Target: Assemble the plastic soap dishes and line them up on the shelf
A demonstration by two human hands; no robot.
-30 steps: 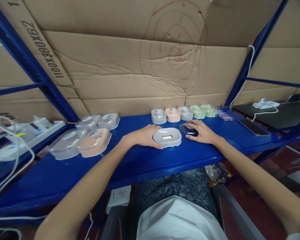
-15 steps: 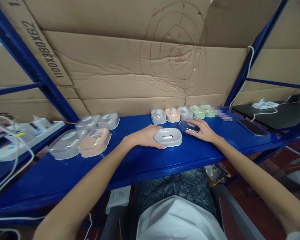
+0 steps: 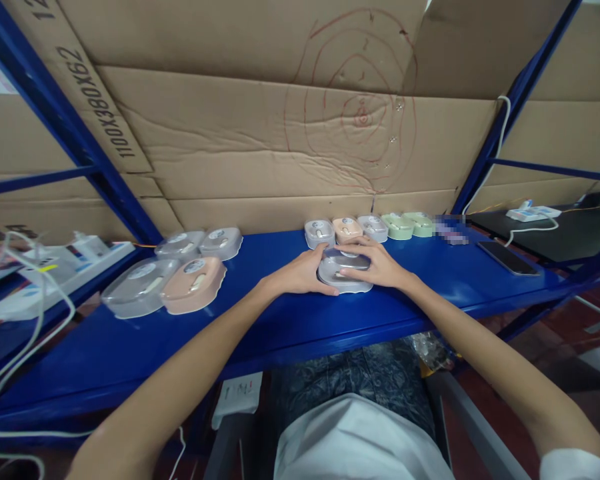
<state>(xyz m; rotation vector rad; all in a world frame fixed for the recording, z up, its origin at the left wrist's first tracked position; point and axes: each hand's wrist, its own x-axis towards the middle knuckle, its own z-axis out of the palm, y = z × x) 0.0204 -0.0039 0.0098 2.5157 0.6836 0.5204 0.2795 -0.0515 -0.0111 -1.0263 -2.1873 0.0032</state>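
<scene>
At the near edge of the blue shelf (image 3: 130, 347), both hands are meeting on a small grey case (image 3: 344, 276) that is sitting flat on the surface, a little in front of the back row. The left hand (image 3: 300, 275) is cupping the case's left end, fingers curled round its side, while the right hand (image 3: 375, 267) is pressing a clear lid (image 3: 344, 260) down on top with the fingers laid flat across it; both hands are gripping the case between them rather than lying slack. The case is looking light, hard and smooth, likely thin moulded plastic, so it is probably slippery and best taken by its two short ends, with gentle pressure on the lid so nothing cracks.

Further left, a peach case (image 3: 194, 285) and a clear-topped one (image 3: 139, 297) are sitting side by side. Behind the hands, a row of small cases (image 3: 370, 227) in white, peach and green is lining the back. A dark phone (image 3: 509, 257) is lying to the right. Farthest off, the cardboard wall (image 3: 260, 153) is showing "1100X380X62" printed along a slanted strip, and red scribbled rings.
</scene>
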